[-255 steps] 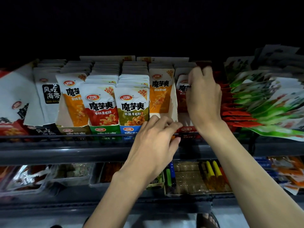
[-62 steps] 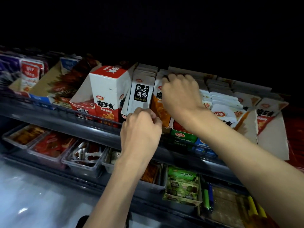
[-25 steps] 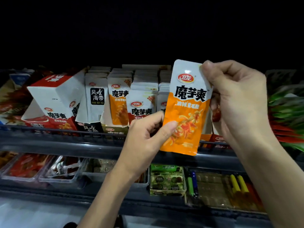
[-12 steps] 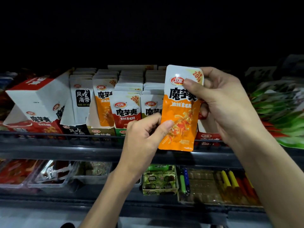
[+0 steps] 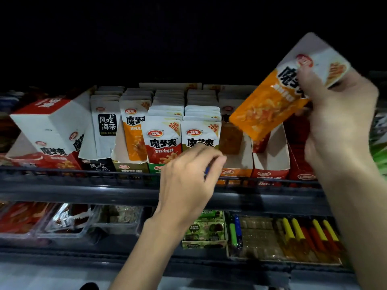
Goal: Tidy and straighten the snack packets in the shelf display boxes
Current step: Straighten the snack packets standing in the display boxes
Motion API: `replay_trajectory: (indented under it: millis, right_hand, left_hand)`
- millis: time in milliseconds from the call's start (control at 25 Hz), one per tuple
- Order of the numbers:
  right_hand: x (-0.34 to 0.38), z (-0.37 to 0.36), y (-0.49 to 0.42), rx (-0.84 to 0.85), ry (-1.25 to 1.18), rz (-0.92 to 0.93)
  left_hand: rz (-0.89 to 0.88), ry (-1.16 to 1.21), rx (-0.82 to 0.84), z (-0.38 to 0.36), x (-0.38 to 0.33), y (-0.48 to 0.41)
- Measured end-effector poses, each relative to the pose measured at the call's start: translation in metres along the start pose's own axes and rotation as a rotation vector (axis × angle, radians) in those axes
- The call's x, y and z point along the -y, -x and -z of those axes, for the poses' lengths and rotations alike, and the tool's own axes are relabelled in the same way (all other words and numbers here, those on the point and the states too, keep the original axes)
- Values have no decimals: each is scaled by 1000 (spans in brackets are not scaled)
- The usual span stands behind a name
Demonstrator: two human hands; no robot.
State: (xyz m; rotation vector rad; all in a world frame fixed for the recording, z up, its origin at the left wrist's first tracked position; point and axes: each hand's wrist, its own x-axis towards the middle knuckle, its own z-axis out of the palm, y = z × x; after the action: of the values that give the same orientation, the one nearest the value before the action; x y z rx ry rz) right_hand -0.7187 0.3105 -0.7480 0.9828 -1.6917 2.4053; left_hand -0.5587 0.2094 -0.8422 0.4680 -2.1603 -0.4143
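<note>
My right hand (image 5: 339, 122) grips an orange-and-white snack packet (image 5: 270, 103) by its top, tilted, lifted above the right-hand display boxes. My left hand (image 5: 188, 181) hovers in front of the shelf rail with fingers loosely curled and nothing in it. Behind it stand rows of upright packets in open cardboard boxes: an orange packet row (image 5: 134, 130), a red packet row (image 5: 163, 139) and a green packet row (image 5: 201, 135). The orange display box (image 5: 232, 164) below the lifted packet holds a dim packet set far back. A red display box (image 5: 270, 164) stands beside it.
A tilted white-and-red carton (image 5: 52, 126) leans at the left, next to black-labelled seaweed packets (image 5: 106, 122). A dark metal rail (image 5: 83, 176) fronts the shelf. The lower shelf holds clear trays (image 5: 62, 220), a green box (image 5: 205, 231) and yellow-tipped sticks (image 5: 303, 231).
My left hand has let go of the orange packet and dropped toward the rail. My right hand has swung the packet up and to the right, tilting it.
</note>
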Motion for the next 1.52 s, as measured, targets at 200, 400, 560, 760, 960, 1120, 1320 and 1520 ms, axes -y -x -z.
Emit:
replay_trajectory:
  millis: [200, 400, 560, 760, 960, 1120, 1320, 1520]
  right_hand:
    - [-33, -12, 9, 22, 287, 178]
    - [-60, -24, 8, 90, 527, 240]
    - [-83, -28, 8, 286, 816, 310]
    - [-93, -36, 8, 245, 1046, 341]
    - [-94, -45, 5, 35, 753, 305]
    - [-98, -41, 18, 297, 923, 324]
    - [-101, -37, 22, 427, 1316, 435]
    - [-95, -39, 22, 438, 1275, 374]
  left_hand:
    - [-24, -230, 146, -16, 4, 3]
    - [36, -223, 196, -20, 2, 1]
    - [117, -130, 238, -17, -1, -3]
    - [130, -96, 269, -14, 1, -4]
    - [124, -80, 286, -10, 2, -4]
    - [113, -79, 291, -10, 2, -4]
    - [98, -81, 286, -10, 5, -4]
    - [112, -47, 300, -10, 7, -5]
